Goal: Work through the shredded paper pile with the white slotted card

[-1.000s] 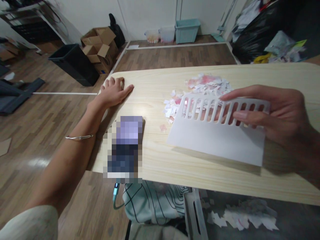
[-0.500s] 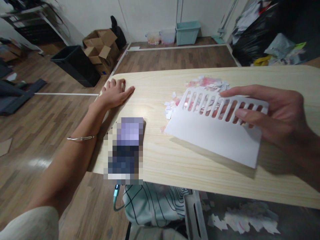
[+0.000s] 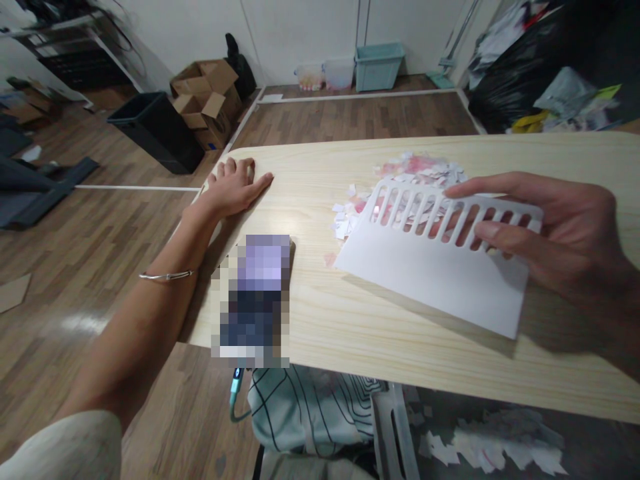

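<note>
A white sheet with a row of long slots along its upper edge (image 3: 435, 273) is gripped by my right hand (image 3: 565, 227), thumb in front and fingers behind. It is held tilted above the pale wooden table (image 3: 320, 320). Behind it lies a heap of small white and pink paper scraps (image 3: 420, 170), partly seen through the slots. My left hand (image 3: 235, 183) rests flat at the table's left edge, fingers spread, holding nothing. Between my arms lies a phone-like device (image 3: 257, 293), its screen blurred out, with a teal cable (image 3: 235, 390) plugged in.
Below the table edge are a teal patterned cloth (image 3: 310, 410), a grey metal bracket (image 3: 393, 427) and more paper scraps (image 3: 500, 440). Beyond stand a black bin (image 3: 160, 133), cardboard boxes (image 3: 207, 100), a teal tub (image 3: 379, 70) and black bags (image 3: 515, 80).
The whole view has shifted slightly, so everything sits a little further right. Both hands and the slotted sheet keep nearly the same pose.
</note>
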Motion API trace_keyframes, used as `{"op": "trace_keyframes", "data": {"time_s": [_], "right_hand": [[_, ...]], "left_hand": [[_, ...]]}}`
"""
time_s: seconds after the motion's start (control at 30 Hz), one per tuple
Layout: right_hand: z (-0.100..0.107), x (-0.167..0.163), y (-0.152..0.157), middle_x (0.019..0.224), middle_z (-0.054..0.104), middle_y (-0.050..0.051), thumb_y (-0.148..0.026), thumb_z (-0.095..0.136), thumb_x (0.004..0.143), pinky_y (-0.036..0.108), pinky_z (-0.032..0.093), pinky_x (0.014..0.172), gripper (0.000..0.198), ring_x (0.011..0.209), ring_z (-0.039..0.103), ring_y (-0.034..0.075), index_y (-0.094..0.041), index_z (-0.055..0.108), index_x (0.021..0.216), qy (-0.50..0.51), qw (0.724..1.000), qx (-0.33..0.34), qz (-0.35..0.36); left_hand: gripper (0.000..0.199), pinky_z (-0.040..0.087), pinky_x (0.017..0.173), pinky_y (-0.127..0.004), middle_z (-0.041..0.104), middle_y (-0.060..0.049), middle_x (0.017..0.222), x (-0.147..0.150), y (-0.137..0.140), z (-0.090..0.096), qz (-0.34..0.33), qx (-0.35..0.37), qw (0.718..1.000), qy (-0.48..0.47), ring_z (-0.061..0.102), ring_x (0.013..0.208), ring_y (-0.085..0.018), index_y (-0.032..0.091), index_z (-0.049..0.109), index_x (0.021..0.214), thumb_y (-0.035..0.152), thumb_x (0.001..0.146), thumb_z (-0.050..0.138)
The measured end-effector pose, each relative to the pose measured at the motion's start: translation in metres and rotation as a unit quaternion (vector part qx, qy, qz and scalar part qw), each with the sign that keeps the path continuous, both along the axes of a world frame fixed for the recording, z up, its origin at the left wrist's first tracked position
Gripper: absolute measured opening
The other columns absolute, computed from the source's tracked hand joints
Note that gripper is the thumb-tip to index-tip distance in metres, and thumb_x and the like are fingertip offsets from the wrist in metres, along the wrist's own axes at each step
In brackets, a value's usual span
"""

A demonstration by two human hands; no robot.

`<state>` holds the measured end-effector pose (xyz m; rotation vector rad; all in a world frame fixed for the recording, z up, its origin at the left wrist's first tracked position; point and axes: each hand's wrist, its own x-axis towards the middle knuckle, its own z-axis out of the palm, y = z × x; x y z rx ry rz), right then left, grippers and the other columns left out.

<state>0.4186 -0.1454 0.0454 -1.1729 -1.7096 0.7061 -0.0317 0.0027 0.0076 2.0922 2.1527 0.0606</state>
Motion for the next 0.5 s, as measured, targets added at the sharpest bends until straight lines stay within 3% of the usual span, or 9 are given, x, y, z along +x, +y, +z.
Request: {"op": "trace_keyframes", "data": {"time_s": [0.2, 0.4, 0.5], "right_hand": [[-0.0019, -0.0016, 0.0011, 0.087, 0.096, -0.003, -0.026, 0.092, 0.087, 0.025, 0.046, 0.055, 0.038, 0.059, 0.073, 0.015, -0.040, 0.107, 0.119, 0.000, 1.000, -0.006, 0.001], [-0.0024, 0.0008, -0.0012, 0.091, 0.097, -0.002, -0.025, 0.092, 0.088, 0.026, 0.044, 0.054, 0.036, 0.060, 0.073, 0.015, -0.038, 0.107, 0.119, 0.002, 1.000, -0.002, 0.012], [-0.0043, 0.0041, -0.0020, 0.100, 0.099, 0.000, -0.026, 0.093, 0.090, 0.029, 0.047, 0.059, 0.037, 0.068, 0.078, 0.018, -0.038, 0.106, 0.123, -0.006, 1.000, 0.005, -0.005]], "left_hand": [[0.103, 0.032, 0.159, -0.076, 0.041, -0.032, 0.211, -0.0017, 0.0011, -0.0014, 0.004, 0.005, 1.000, 0.003, 0.035, 0.200, -0.053, 0.017, 0.049, 0.199, 0.085, 0.122, 0.035], [0.104, 0.030, 0.159, -0.077, 0.040, -0.037, 0.209, 0.0010, -0.0004, 0.0003, 0.001, 0.005, 1.000, -0.007, 0.035, 0.199, -0.056, 0.010, 0.050, 0.197, 0.080, 0.121, 0.036], [0.103, 0.032, 0.159, -0.075, 0.044, -0.031, 0.209, 0.0009, 0.0001, -0.0002, 0.009, 0.005, 1.000, -0.007, 0.038, 0.198, -0.054, 0.017, 0.053, 0.196, 0.083, 0.119, 0.037]]}}
